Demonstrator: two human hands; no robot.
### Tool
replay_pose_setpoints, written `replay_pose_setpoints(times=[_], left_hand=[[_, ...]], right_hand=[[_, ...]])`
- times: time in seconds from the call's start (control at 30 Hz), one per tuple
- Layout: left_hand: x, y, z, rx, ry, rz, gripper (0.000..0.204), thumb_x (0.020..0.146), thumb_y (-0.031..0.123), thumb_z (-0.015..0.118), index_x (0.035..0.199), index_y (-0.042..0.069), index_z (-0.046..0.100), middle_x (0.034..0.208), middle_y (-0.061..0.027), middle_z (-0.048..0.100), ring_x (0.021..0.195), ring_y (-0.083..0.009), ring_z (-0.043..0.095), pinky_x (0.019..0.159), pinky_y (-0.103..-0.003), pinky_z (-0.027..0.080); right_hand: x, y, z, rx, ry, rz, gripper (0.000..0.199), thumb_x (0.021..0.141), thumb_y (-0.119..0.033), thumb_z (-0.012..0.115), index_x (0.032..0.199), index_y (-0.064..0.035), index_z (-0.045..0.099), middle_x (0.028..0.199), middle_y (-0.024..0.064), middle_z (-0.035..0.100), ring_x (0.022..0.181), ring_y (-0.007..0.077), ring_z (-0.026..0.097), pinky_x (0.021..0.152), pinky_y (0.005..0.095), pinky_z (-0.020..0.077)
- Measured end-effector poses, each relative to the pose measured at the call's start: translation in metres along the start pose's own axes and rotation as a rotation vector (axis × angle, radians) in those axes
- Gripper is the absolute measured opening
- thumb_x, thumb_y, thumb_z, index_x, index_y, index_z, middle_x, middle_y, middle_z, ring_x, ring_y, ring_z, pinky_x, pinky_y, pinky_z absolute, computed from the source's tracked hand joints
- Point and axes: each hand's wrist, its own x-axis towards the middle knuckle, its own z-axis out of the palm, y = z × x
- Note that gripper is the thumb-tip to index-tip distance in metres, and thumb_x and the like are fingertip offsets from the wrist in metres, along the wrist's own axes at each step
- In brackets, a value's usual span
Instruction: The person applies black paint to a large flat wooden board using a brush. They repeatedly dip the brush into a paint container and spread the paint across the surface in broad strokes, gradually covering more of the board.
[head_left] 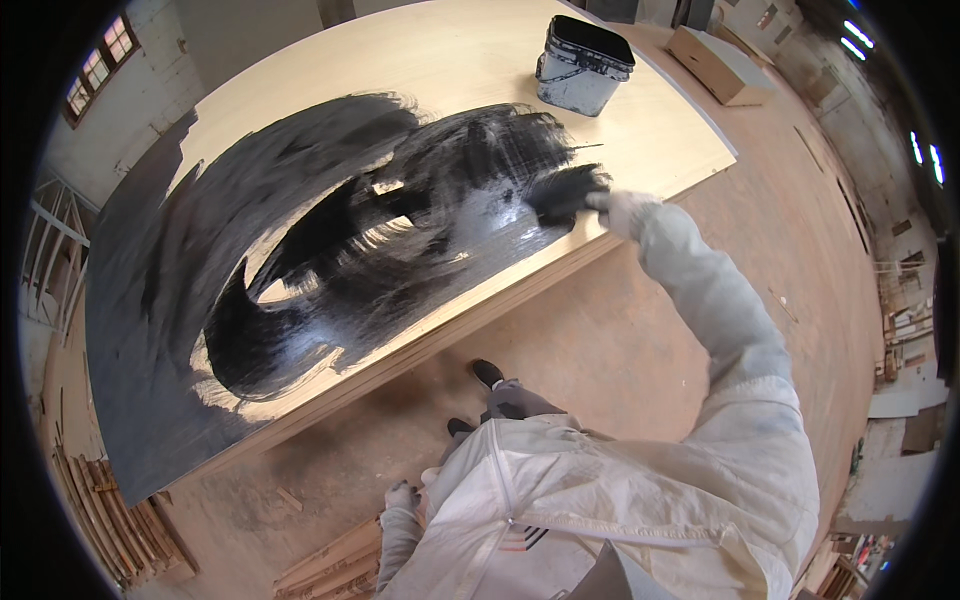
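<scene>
A large pale wooden panel [460,50] lies before me, smeared with glossy black paint [300,150] in broad curved strokes. At its near right part my right hand [622,212], in a pale glove, is closed on a blurred black paint-covered thing [568,195] pressed to the surface. Whether this is a rag or a wide brush cannot be told. My left hand [402,497] hangs low by my side, away from the panel, gloved and small in view; its fingers are hard to make out. A paint-stained white bucket [582,82], dark inside, stands on the panel's far right.
Under the painted panel is a stack of sheets [400,365] with a long near edge. A cardboard-coloured box [720,65] sits on the floor at the far right. Wooden strips [125,520] lean at the lower left, and brown flat boards [335,560] lie near my left side.
</scene>
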Motion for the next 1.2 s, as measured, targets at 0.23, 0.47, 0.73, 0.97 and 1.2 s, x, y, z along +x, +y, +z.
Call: replay_pose_setpoints(times=[0.23, 0.47, 0.73, 0.97, 1.2], left_hand=[[-0.015, -0.036, 0.011, 0.366, -0.075, -0.002, 0.026, 0.105, 0.015, 0.061, 0.129, 0.008, 0.065, 0.086, -0.0138, 0.07, 0.067, -0.0253, 0.068, 0.054, -0.039, 0.055], [-0.012, -0.003, 0.008, 0.377, -0.07, -0.008, 0.029, 0.105, 0.016, 0.062, 0.132, 0.009, 0.065, 0.084, -0.0131, 0.071, 0.064, -0.0239, 0.067, 0.052, -0.039, 0.054], [-0.001, 0.061, -0.004, 0.057, 0.027, 0.149, 0.026, 0.103, 0.015, 0.064, 0.128, 0.007, 0.066, 0.092, -0.0154, 0.074, 0.066, -0.0246, 0.069, 0.054, -0.038, 0.056], [-0.006, -0.015, -0.026, 0.476, 0.008, 0.16, 0.032, 0.102, 0.025, 0.063, 0.13, 0.009, 0.069, 0.102, -0.0119, 0.075, 0.088, -0.0211, 0.071, 0.074, -0.037, 0.058], [-0.026, -0.054, -0.007, 0.503, -0.054, 0.088, 0.024, 0.103, 0.021, 0.062, 0.123, 0.008, 0.068, 0.095, -0.0139, 0.072, 0.075, -0.0235, 0.067, 0.063, -0.038, 0.055]], right_hand=[[-0.031, 0.036, 0.029, -0.073, 0.027, 0.045, 0.045, 0.1, -0.03, 0.057, 0.145, -0.0295, 0.065, 0.125, 0.014, 0.075, 0.12, 0.0341, 0.071, 0.103, 0.0451, 0.0547], [0.053, 0.041, 0.016, -0.114, 0.074, 0.04, 0.044, 0.099, -0.03, 0.061, 0.142, -0.0282, 0.067, 0.125, 0.0151, 0.075, 0.122, 0.0339, 0.07, 0.104, 0.0447, 0.0538], [0.083, 0.065, 0.016, 0.248, 0.105, -0.075, 0.048, 0.097, -0.03, 0.068, 0.145, -0.0258, 0.066, 0.126, 0.0125, 0.076, 0.119, 0.0328, 0.071, 0.104, 0.0402, 0.0523], [-0.028, 0.005, -0.007, -0.095, -0.049, -0.113, 0.043, 0.098, -0.029, 0.061, 0.141, -0.0278, 0.069, 0.128, 0.0112, 0.075, 0.119, 0.0335, 0.07, 0.103, 0.0435, 0.0535], [-0.037, 0.033, 0.043, -0.098, 0.075, -0.016, 0.041, 0.099, -0.03, 0.058, 0.139, -0.0267, 0.069, 0.119, 0.0153, 0.077, 0.112, 0.035, 0.073, 0.096, 0.045, 0.0562]])
